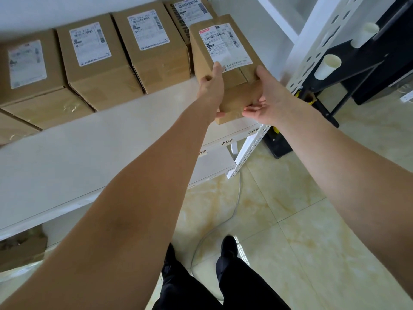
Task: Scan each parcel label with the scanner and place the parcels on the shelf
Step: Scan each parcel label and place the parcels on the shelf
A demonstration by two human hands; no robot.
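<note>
White shelf (93,139), boxes (93,61) along wall; marbled tile floor (290,231).

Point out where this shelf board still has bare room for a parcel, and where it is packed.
Free: the wide front strip of the shelf board, between the row of labelled boxes and the numbered front edge, left of the held parcel. Crowded: the back, where boxes stand side by side, and the right end, filled by that parcel with the left hand and right hand.

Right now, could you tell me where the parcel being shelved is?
The parcel is held in both hands at the right end of the white shelf, beside the row of labelled boxes.
</note>
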